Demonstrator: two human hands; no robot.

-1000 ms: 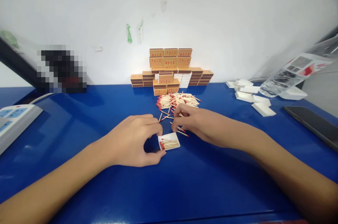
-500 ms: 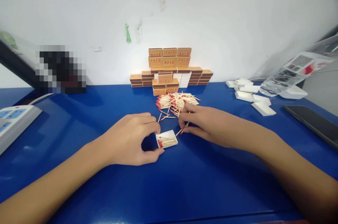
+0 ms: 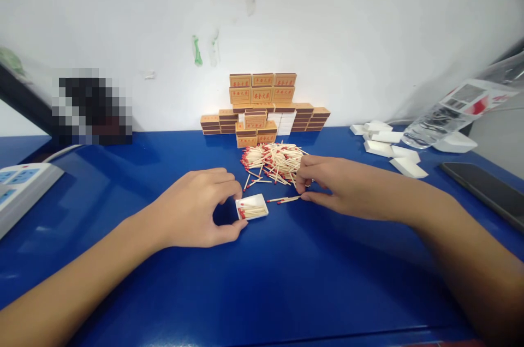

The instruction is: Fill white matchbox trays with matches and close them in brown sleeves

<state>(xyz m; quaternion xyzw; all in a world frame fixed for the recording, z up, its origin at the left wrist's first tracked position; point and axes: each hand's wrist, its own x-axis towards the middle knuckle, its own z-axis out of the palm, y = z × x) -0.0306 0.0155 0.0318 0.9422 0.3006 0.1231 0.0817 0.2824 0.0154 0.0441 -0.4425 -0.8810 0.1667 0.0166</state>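
Observation:
A small white matchbox tray (image 3: 259, 201) with several red-headed matches (image 3: 254, 211) in it rests on the blue table. My left hand (image 3: 200, 208) grips its left end, thumb on the near side and fingers on the far side. To the right of the tray, my right hand (image 3: 323, 183) pinches the tail ends of a few matches (image 3: 289, 199), their red heads pointing left. These heads are close to the tray but apart from it. Just beyond lies a heap of loose matches (image 3: 272, 160), partly hidden by my right hand.
Matchboxes (image 3: 262, 95) are stacked against the wall behind the heap. White trays (image 3: 379, 148), a plastic bottle (image 3: 434, 123) and a black phone (image 3: 487, 191) lie on the right. A white power strip (image 3: 36, 189) sits at the left edge.
My right hand has shifted right, and its matches now stick out leftward from the fingertips. My left hand and the tray have moved slightly left and away from me.

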